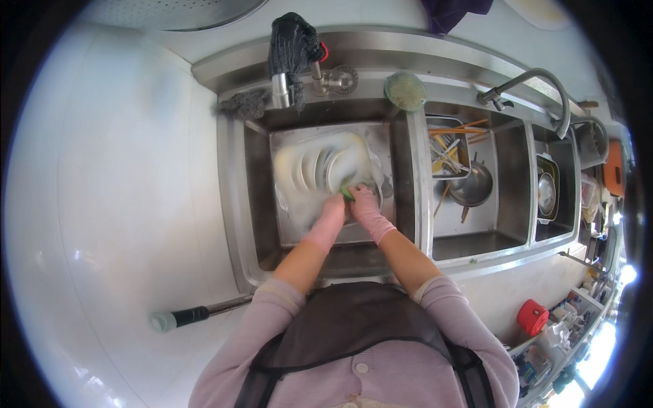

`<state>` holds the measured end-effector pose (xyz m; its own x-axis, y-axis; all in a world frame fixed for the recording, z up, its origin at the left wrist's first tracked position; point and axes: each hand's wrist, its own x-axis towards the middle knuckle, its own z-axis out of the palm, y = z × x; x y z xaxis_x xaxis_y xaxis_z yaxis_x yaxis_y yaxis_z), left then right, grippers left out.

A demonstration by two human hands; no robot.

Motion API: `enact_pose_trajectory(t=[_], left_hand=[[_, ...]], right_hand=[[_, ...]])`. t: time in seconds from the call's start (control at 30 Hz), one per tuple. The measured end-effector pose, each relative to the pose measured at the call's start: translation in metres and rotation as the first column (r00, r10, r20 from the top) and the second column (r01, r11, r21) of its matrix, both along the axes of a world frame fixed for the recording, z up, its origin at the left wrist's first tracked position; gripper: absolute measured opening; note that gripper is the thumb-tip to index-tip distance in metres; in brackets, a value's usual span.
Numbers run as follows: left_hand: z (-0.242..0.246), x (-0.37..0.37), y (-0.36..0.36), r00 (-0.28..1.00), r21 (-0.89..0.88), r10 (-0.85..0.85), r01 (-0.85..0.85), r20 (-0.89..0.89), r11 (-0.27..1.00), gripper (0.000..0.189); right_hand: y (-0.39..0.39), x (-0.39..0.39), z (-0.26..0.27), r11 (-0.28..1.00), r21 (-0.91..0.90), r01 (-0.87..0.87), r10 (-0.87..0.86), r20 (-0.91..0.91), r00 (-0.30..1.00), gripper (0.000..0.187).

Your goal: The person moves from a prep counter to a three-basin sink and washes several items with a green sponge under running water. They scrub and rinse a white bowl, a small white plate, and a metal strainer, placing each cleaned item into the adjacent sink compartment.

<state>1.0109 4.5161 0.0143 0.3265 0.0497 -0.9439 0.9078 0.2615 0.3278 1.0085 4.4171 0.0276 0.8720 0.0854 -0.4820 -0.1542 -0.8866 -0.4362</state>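
Both my hands wear pink gloves and meet over the near right part of a foamy white tub (pixel 293 153) in the left sink basin. A green scrubbing pad (pixel 348 192) lies between them. My right hand (pixel 363 200) has its fingers closed on the pad's right side. My left hand (pixel 334 205) is at the pad's left side; its fingertips are partly hidden in foam, so its grip is unclear. Just beyond the hands, several white plates (pixel 312 168) lean in a row in the suds. The tub stands on the steel bottom of the basin (pixel 331 128).
The middle basin holds a container of chopsticks and cutlery (pixel 465 166) and a metal pan (pixel 474 186). A lidded pot (pixel 547 194) sits in the right basin. Behind are a cloth-wrapped faucet (pixel 280 89), a steel wool pad (pixel 245 103), a round scouring pad (pixel 405 92) and a curved faucet (pixel 541 74).
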Motion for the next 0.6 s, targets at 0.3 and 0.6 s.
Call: enact_pose_trajectory(t=[0.3,0.6], left_hand=[[0.03,0.02,0.074,0.822,0.854,-0.511,0.058,0.253,0.516,0.057],[0.01,0.067,0.114,0.872,0.614,-0.45,0.251,0.193,0.749,0.064]], right_hand=[[0.007,0.014,-0.001,0.99,-0.074,-0.118,0.115,-0.045,0.992,0.031],[0.0,0.011,-0.038,0.994,-0.016,-0.11,0.105,-0.19,0.976,0.022]])
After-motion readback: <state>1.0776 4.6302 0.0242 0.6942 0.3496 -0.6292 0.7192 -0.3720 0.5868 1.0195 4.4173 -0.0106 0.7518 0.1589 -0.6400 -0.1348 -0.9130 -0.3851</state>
